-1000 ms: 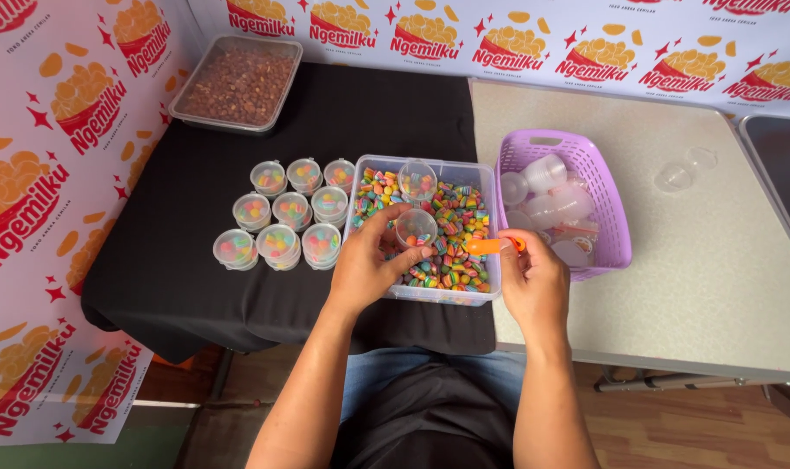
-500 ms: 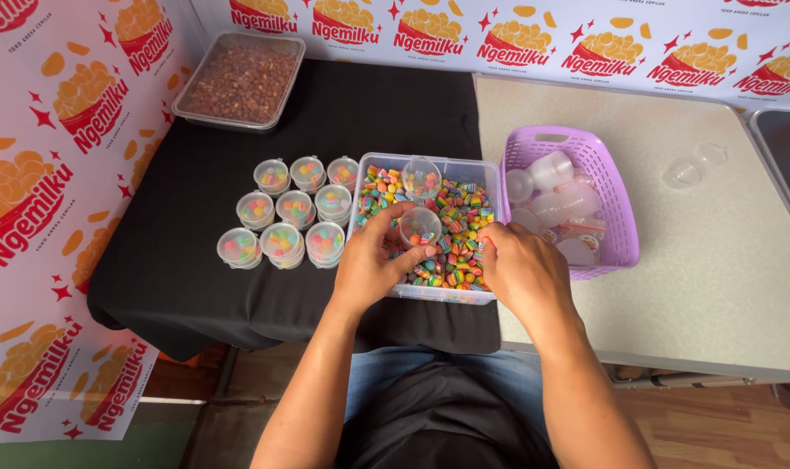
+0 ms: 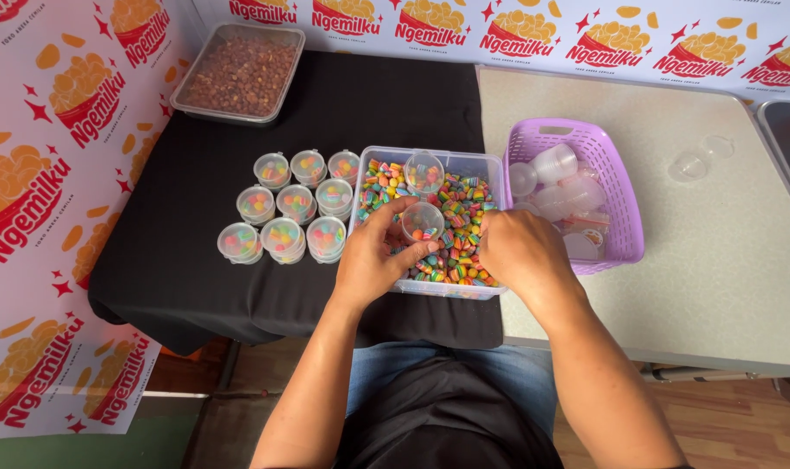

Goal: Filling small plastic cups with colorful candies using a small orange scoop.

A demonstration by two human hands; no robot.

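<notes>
Colourful candies (image 3: 454, 233) fill the clear box (image 3: 490, 163). The left hand (image 3: 373, 259) holds a small cup (image 3: 422, 221) over the box, fingers wrapped round it. Just right of the cup, the right hand (image 3: 521, 247) is dipped into the candies; you cannot tell what it grips. A second ago it held an orange scoop up high; now the scoop is hidden. Left of the cup sit nine filled cups (image 3: 295, 205). Right of the box is a purple basket (image 3: 616, 187).

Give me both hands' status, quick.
Left hand: closed around a small clear cup.
Right hand: down in the candy bin; grip cannot be told.
</notes>
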